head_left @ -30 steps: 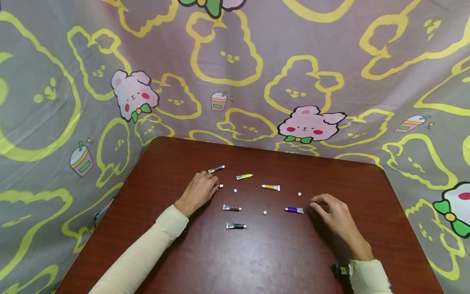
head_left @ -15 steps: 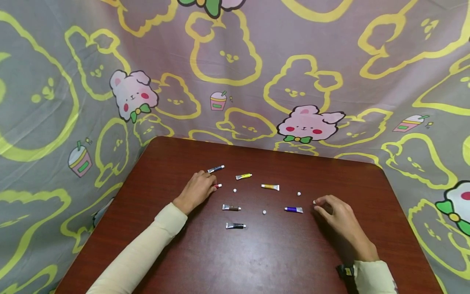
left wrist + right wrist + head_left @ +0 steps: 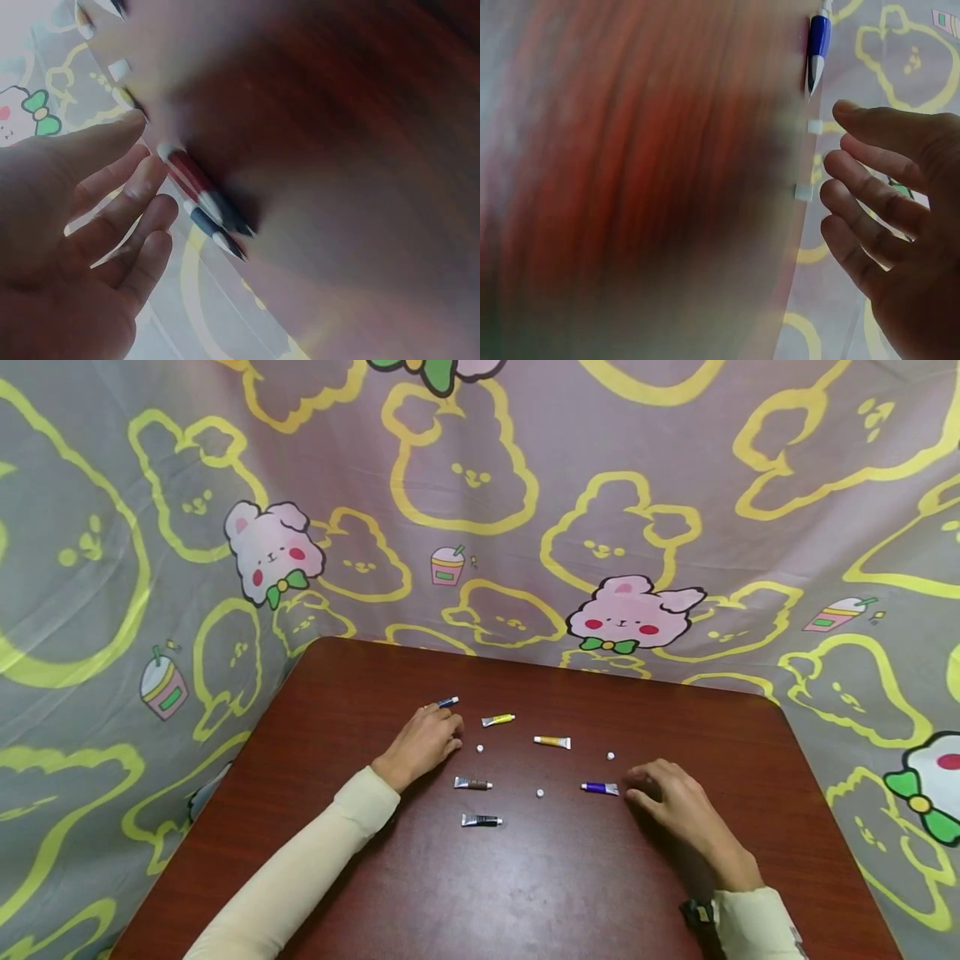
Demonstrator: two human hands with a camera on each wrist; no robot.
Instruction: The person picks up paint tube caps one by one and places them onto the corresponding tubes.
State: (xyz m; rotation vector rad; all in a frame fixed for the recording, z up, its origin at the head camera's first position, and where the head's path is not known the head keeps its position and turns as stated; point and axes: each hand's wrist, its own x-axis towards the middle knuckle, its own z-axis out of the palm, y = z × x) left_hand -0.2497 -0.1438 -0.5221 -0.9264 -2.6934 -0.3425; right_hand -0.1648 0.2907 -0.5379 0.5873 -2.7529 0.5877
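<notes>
My left hand hovers at the left of the group of small paint tubes, fingers loosely bent and holding nothing. In the left wrist view a red paint tube lies just beyond its fingertips, with a dark blue tube beside it. The head view hides the red tube behind that hand. My right hand is just right of the purple-blue tube, thumb and fingers apart and relaxed. Two small white caps stand near its fingertips in the right wrist view.
Yellow, ochre, brown and black tubes lie spread over the brown table. Among them are a white cap and another white cap. A patterned curtain surrounds the table's far sides.
My left hand has come off the red tube and shifted right, now covering it and part of the dark blue tube. My right hand has moved slightly left, hiding the cap by its fingertips.
</notes>
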